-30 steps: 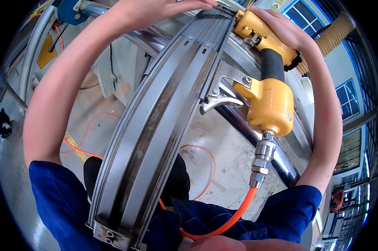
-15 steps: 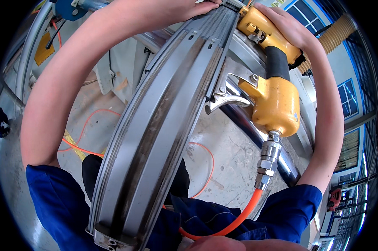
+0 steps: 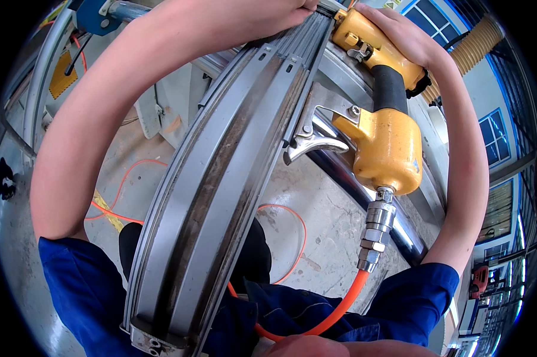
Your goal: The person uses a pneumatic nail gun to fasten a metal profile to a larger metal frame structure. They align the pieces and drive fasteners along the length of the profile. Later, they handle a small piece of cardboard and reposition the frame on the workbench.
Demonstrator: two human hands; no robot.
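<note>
At twelve o'clock, the left hand (image 3: pixel 292 6) grips the curved metal rail (image 3: pixel 221 196); the right hand (image 3: pixel 399 33) grasps the yellow pneumatic tool (image 3: pixel 387 143) at one o'clock.

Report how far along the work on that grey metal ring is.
Done: the curved grey metal ring stands against the person's body, and the orange air hose is coupled to the tool. In hand: the left hand grips the ring's top end, while the right hand holds the yellow air tool against it there. Left: the pictures do not show which fastenings along the ring remain undone.
</note>
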